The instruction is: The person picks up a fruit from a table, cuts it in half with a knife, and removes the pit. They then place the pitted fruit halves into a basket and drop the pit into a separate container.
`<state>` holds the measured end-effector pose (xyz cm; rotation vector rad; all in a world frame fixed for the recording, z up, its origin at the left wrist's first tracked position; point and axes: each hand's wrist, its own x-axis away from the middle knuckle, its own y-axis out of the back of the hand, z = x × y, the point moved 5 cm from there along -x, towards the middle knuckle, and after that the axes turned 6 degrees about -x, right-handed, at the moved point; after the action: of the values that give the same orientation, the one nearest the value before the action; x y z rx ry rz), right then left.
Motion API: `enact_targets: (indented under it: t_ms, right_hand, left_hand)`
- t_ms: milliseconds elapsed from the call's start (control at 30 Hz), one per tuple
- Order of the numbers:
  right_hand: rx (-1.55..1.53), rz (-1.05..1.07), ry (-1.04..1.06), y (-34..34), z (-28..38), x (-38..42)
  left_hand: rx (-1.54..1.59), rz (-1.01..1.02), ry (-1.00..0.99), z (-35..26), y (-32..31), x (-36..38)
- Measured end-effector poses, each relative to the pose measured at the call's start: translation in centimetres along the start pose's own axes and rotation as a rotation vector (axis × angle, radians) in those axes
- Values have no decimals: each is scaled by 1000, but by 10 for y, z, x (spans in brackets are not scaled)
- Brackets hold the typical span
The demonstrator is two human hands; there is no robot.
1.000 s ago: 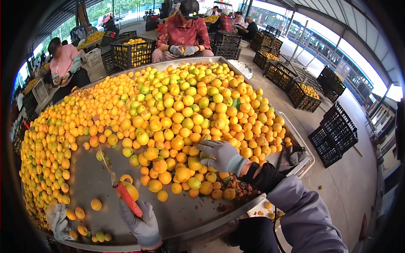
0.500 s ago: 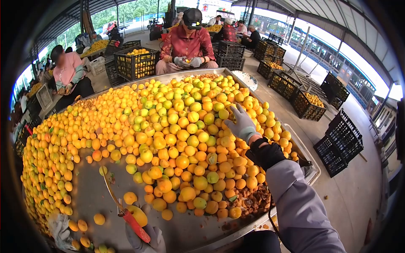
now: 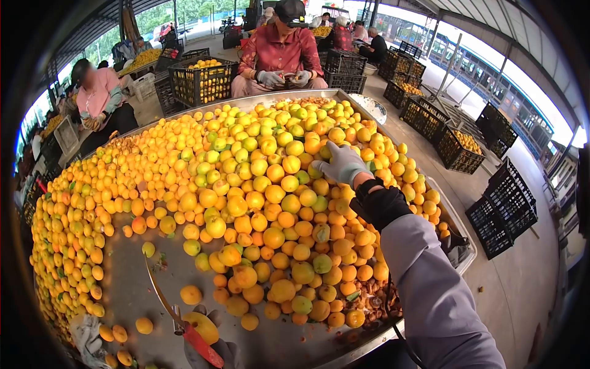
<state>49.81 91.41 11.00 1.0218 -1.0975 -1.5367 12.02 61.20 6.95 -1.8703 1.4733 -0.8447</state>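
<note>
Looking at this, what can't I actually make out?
In the head view:
- Much of the left hand: behind the red knife handle and a large fruit, cut off by the bottom edge.
- Whether the right hand grips fruit: its back hides what's beneath.
- What the person in pink holds: too small, blurred.

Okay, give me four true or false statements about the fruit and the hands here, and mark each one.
1. The left hand holds a red-handled knife. True.
2. The right hand lies on a black crate. False: it is at the heap of fruit.
3. The person in the red top wears gloves. True.
4. Fruit covers the whole metal tray. False: bare metal shows near the knife.
</note>
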Motion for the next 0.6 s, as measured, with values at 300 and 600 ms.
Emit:
enact_targets:
  t_ms: [300,600]
  right_hand:
    - [-98,103,86,-19,0,15]
    - [19,186,141,-22,35,74]
  left_hand:
    - [-303,-33,-70,-4,-5,6]
    - [-460,-113,-54,8,37,16]
